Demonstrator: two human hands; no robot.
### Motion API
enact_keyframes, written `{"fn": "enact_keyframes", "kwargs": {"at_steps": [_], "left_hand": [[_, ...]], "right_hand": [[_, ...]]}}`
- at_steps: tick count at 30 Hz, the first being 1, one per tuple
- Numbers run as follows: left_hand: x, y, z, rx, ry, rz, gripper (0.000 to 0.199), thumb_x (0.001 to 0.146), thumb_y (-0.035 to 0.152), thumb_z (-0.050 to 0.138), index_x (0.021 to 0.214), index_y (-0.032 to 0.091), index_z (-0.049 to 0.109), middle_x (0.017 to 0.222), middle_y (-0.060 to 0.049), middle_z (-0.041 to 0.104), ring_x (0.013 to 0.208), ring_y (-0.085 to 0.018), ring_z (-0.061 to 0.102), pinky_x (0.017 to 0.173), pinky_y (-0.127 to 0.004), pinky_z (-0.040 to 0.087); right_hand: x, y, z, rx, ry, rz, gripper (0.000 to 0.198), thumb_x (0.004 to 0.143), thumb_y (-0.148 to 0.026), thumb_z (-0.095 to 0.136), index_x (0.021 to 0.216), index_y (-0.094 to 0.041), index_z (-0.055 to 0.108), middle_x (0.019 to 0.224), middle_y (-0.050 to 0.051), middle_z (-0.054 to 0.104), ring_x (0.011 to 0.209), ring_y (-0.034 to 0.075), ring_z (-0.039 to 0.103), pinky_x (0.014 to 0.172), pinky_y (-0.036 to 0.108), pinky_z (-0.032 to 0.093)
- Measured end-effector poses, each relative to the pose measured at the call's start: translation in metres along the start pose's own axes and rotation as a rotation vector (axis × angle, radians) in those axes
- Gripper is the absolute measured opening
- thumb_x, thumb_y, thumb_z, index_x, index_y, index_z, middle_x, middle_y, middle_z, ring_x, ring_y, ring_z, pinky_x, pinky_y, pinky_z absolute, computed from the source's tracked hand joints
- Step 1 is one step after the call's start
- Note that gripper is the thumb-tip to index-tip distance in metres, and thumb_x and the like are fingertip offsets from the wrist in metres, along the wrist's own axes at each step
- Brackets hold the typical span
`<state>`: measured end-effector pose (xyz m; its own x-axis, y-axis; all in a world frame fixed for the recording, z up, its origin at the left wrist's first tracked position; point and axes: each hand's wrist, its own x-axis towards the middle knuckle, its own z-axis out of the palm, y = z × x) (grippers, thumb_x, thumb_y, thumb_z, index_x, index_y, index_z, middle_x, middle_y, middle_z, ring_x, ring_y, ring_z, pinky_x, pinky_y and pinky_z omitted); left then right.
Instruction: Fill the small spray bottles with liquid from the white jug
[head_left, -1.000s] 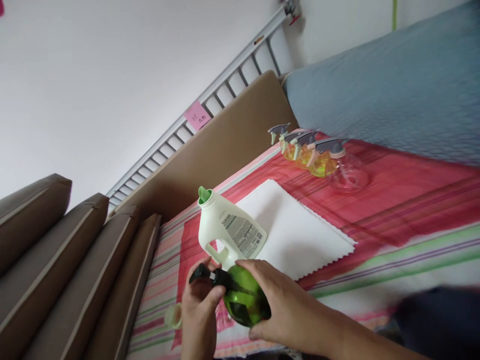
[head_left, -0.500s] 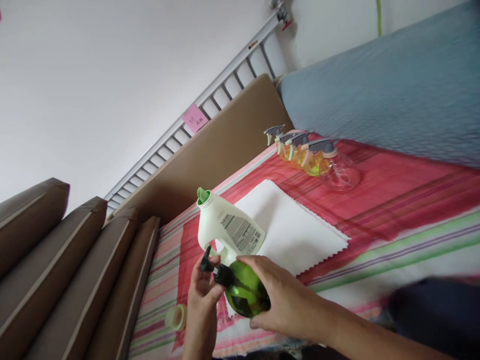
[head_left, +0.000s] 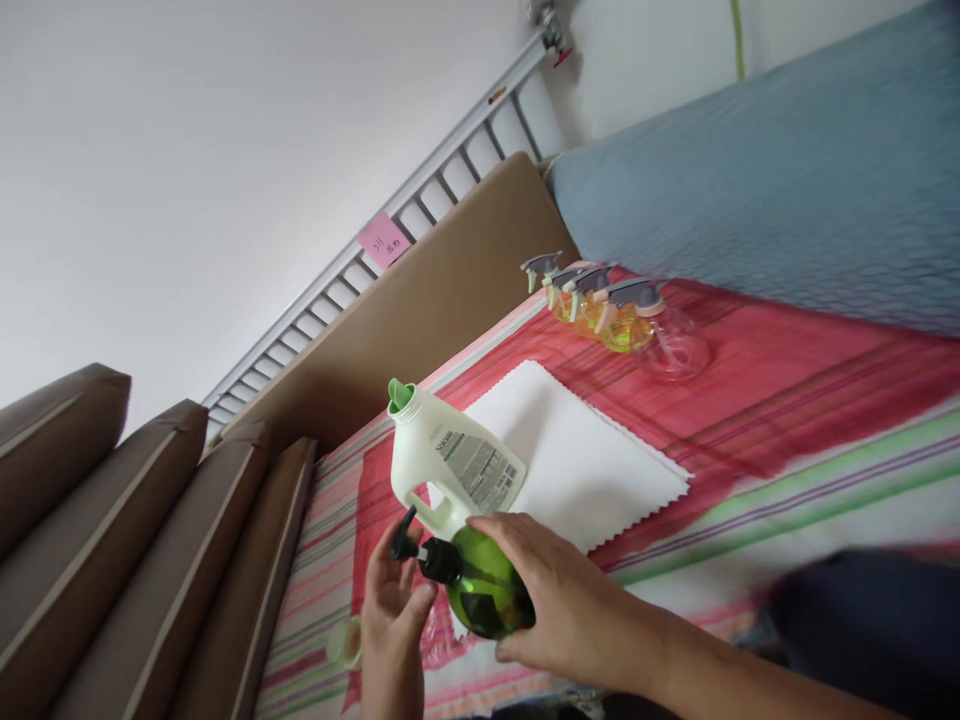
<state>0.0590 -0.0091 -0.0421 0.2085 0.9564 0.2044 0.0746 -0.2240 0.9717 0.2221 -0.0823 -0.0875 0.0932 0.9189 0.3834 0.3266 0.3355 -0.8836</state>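
Note:
A green see-through pump bottle (head_left: 486,590) with a black pump top lies tilted in my right hand (head_left: 559,600), whose fingers and thumb wrap round its body. My left hand (head_left: 394,605) is open beside the pump head, thumb apart from the fingers; whether a fingertip touches the pump is hard to make out. Just beyond the hands stands a pale green jug (head_left: 446,455) with a handle, a printed label and an uncapped mouth showing a green spout. A pale green cap (head_left: 345,640) sits on the striped cloth, partly hidden by my left hand.
White sheets with zigzag edges (head_left: 607,470) lie beside the jug on a red striped cloth (head_left: 780,390). Several spray bottles (head_left: 671,345), some with yellow liquid, stand in a row farther back. Brown padded panels (head_left: 247,520), a radiator (head_left: 435,200) and a blue covered surface (head_left: 750,190) border the area.
My left hand has loosened from around the pump head, its fingers now farther apart. My right hand keeps its grip on the bottle. The whole view has shifted slightly.

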Motion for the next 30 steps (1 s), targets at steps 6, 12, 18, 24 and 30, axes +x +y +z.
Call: {"fn": "enact_keyframes", "kwargs": {"at_steps": [6,12,18,24,30], "left_hand": [[-0.006,0.005,0.005,-0.052,0.030,0.018,0.060,0.059,0.025,0.080,0.114,0.026,0.056,0.088,-0.001,0.066,0.082,-0.017,0.062,0.076,-0.029,0.050],[-0.004,0.012,0.004,-0.179,-0.220,-0.121,0.073,0.063,0.034,0.077,0.128,0.033,0.045,0.114,-0.008,0.062,0.105,-0.025,0.056,0.083,-0.034,0.048],[-0.005,0.003,0.003,-0.135,-0.130,-0.073,0.067,0.060,0.021,0.080,0.121,0.031,0.053,0.093,-0.001,0.066,0.087,-0.017,0.061,0.080,-0.027,0.049],[-0.005,0.007,0.006,-0.149,-0.209,-0.119,0.073,0.060,0.035,0.079,0.126,0.030,0.049,0.112,-0.008,0.062,0.105,-0.026,0.055,0.085,-0.036,0.048],[-0.004,-0.002,0.004,-0.112,-0.120,-0.111,0.071,0.059,0.026,0.080,0.124,0.027,0.051,0.097,-0.005,0.066,0.092,-0.021,0.061,0.082,-0.031,0.048]], "right_hand": [[-0.001,-0.001,0.001,-0.023,-0.020,-0.013,0.082,0.051,-0.014,0.071,0.127,-0.021,0.041,0.121,0.008,0.051,0.111,0.026,0.047,0.097,0.040,0.037],[-0.001,-0.006,-0.004,0.040,-0.067,0.053,0.086,0.049,-0.015,0.075,0.128,-0.019,0.040,0.120,0.010,0.052,0.112,0.026,0.047,0.097,0.039,0.037],[-0.002,-0.006,-0.004,0.047,-0.082,0.048,0.085,0.049,-0.013,0.074,0.127,-0.020,0.041,0.119,0.010,0.051,0.111,0.026,0.047,0.096,0.040,0.038],[-0.002,-0.005,-0.005,0.046,-0.069,0.082,0.088,0.049,-0.015,0.077,0.129,-0.019,0.039,0.121,0.010,0.051,0.113,0.025,0.046,0.098,0.039,0.037],[-0.003,-0.004,-0.005,0.078,-0.096,0.083,0.087,0.049,-0.014,0.075,0.128,-0.020,0.040,0.123,0.009,0.051,0.114,0.025,0.047,0.099,0.038,0.037]]}}
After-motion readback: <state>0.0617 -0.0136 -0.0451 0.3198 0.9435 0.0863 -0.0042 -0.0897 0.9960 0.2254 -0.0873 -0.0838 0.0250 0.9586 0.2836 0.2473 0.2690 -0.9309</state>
